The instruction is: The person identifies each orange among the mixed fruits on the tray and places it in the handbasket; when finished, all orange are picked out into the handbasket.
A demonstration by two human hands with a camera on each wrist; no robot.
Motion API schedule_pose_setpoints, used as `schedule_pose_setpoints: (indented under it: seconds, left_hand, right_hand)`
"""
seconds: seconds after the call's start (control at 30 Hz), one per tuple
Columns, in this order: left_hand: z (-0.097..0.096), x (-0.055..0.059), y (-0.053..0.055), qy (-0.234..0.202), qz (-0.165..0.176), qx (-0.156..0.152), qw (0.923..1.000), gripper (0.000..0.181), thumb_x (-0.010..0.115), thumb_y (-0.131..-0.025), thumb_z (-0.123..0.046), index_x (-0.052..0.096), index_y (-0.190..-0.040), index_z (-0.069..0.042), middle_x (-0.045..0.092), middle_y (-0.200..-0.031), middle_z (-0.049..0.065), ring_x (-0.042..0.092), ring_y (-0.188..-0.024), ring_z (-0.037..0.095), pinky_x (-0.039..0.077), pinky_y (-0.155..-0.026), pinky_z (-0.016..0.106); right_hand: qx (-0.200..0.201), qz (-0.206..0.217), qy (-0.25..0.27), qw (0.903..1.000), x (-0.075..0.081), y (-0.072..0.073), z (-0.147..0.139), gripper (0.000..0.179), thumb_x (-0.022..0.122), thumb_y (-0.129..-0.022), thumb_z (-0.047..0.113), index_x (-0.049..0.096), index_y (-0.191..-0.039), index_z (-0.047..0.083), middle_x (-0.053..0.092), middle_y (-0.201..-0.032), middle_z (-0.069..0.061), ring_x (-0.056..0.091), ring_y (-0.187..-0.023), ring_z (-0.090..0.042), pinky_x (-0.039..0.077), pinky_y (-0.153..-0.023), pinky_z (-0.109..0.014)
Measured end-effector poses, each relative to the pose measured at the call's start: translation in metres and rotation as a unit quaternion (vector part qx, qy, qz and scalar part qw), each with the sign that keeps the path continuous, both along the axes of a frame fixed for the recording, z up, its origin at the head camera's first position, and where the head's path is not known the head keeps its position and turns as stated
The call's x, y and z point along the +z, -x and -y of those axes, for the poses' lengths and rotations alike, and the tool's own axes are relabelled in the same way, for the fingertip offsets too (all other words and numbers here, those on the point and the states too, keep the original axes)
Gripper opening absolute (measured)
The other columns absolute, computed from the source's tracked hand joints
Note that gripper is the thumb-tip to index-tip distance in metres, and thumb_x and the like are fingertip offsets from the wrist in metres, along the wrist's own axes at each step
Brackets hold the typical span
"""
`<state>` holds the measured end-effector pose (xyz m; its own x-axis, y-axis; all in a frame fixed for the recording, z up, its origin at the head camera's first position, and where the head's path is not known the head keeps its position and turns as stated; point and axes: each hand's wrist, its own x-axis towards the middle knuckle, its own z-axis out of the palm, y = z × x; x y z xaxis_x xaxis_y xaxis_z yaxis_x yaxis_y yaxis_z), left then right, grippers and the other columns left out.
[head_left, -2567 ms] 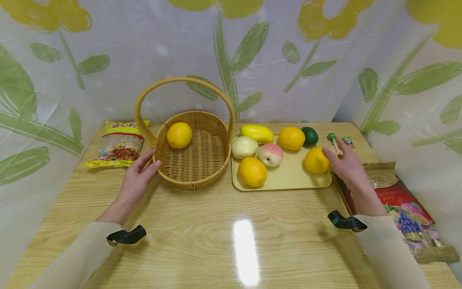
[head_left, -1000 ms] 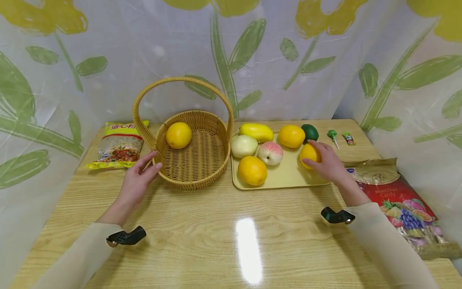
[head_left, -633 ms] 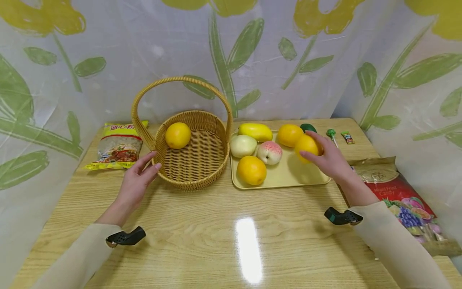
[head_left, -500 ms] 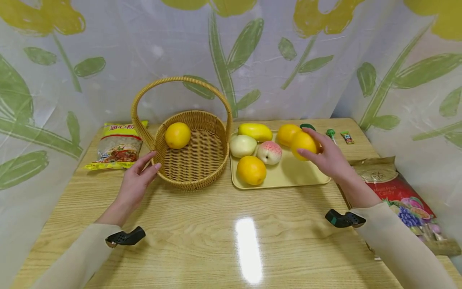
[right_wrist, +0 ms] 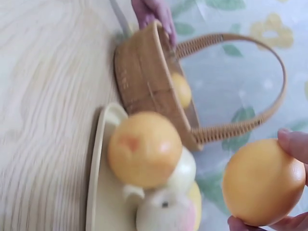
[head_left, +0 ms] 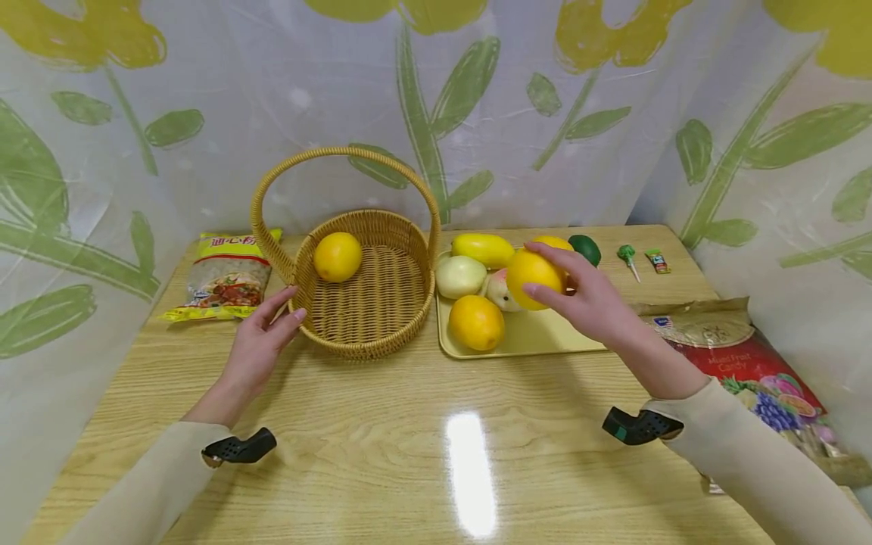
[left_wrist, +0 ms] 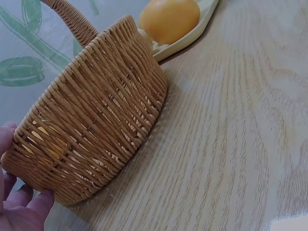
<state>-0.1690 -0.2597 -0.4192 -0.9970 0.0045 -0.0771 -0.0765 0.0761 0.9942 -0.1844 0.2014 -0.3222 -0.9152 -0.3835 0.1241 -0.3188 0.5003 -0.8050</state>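
My right hand (head_left: pixel 591 299) holds an orange (head_left: pixel 534 278) between thumb and fingers, raised over the yellow tray (head_left: pixel 565 337). The right wrist view shows this fruit clear of the others. My left hand (head_left: pixel 253 337) grips the left rim of the wicker basket (head_left: pixel 368 350), thumb at the rim and fingers against the outer wall. Inside the basket, at its left, lies another orange (head_left: pixel 337 257). On the tray sit an orange (head_left: pixel 476 322), a pale green fruit (head_left: pixel 460 277), a peach (head_left: pixel 500 291) partly hidden by the held orange, and a long yellow fruit (head_left: pixel 484 250).
Another orange fruit (head_left: pixel 553 242) and a dark green fruit (head_left: pixel 585 250) sit at the tray's back right. Beyond lie a green lollipop (head_left: pixel 627 256) and a small wrapped candy (head_left: pixel 658 262). A pasta bag (head_left: pixel 228 276) is left of the basket, a candy bag (head_left: pixel 756 371) far right.
My right hand came to the orange at the tray's right end, took hold of it, lifted it and carried it left over the peach. The left hand stayed at the basket rim.
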Motion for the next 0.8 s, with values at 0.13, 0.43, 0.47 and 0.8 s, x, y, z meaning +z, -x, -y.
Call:
schedule_pose_setpoints:
  seconds: [0.13, 0.43, 0.47, 0.8]
  left_hand:
    - [0.0, -0.001, 0.0, -0.004, 0.0, 0.0, 1.0, 0.066, 0.063, -0.097, -0.03, 0.033, -0.153, -0.009, 0.017, -0.162, 0.007, 0.019, -0.146, 0.029, 0.045, -0.094, 0.011]
    - [-0.001, 0.0, 0.0, -0.003, 0.001, 0.001, 1.0, 0.067, 0.063, -0.097, -0.031, 0.034, -0.153, -0.009, 0.018, -0.162, 0.007, 0.02, -0.146, 0.029, 0.043, -0.1, 0.017]
    - [-0.001, 0.0, 0.0, -0.003, 0.001, 0.001, 1.0, 0.067, 0.063, -0.097, -0.03, 0.034, -0.153, -0.008, 0.018, -0.162, 0.007, 0.019, -0.146, 0.029, 0.043, -0.1, 0.017]
    - [-0.002, 0.0, 0.0, -0.005, -0.003, 0.007, 1.0, 0.066, 0.063, -0.096, -0.03, 0.035, -0.152, -0.009, 0.021, -0.161, 0.007, 0.025, -0.144, 0.03, 0.046, -0.095, 0.013]
  right_hand:
    - [0.024, 0.007, 0.015, 0.9996, 0.003, -0.002, 0.016, 0.056, 0.063, -0.098, 0.023, 0.043, -0.149, 0.016, 0.043, -0.146, -0.006, 0.05, -0.112, -0.023, 0.051, -0.084, -0.031]
    - [0.055, 0.013, 0.014, 0.9983, 0.009, 0.001, 0.062, 0.055, 0.065, -0.096, 0.033, 0.046, -0.147, 0.027, 0.049, -0.141, 0.002, 0.048, -0.107, -0.021, 0.047, -0.083, -0.039]
    - [0.056, 0.015, 0.015, 0.9982, 0.009, 0.003, 0.067, 0.055, 0.065, -0.095, 0.035, 0.047, -0.147, 0.028, 0.049, -0.141, 0.003, 0.047, -0.109, -0.02, 0.047, -0.084, -0.039]
    - [0.083, 0.046, 0.019, 0.9954, 0.008, 0.03, 0.12, 0.054, 0.063, -0.096, 0.041, 0.046, -0.147, 0.032, 0.044, -0.149, 0.006, 0.045, -0.126, -0.015, 0.043, -0.099, -0.037]
